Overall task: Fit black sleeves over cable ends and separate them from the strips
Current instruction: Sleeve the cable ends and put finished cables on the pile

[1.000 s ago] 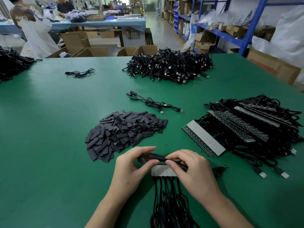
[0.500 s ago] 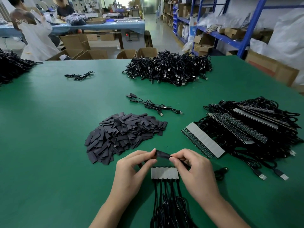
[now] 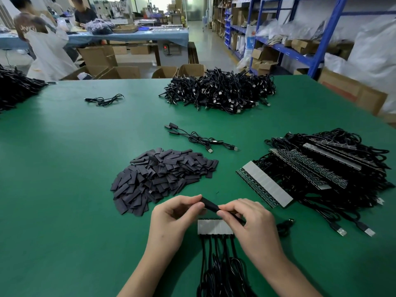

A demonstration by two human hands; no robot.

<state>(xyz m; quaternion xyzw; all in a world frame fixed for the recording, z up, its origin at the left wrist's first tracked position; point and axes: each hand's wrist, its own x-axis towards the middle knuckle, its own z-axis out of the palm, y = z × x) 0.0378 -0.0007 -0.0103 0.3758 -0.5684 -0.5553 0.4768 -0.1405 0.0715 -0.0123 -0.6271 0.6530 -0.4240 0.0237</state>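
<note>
A: Where is the black sleeve (image 3: 211,204)?
B: Between the left hand (image 3: 171,217), which pinches it, and the right hand (image 3: 250,224), which pinches the cable end (image 3: 235,218) at its mouth. The strip (image 3: 215,227) lies just below the fingers.
A: Any advice?
B: Keep both in one line, I think, and push gently.

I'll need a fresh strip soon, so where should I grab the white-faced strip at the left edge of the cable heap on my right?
Probably pinch the white-faced strip across its width at the near end, coming from its left: that long edge lies free on the green table, while its cables run off right into the cable heap.
</note>
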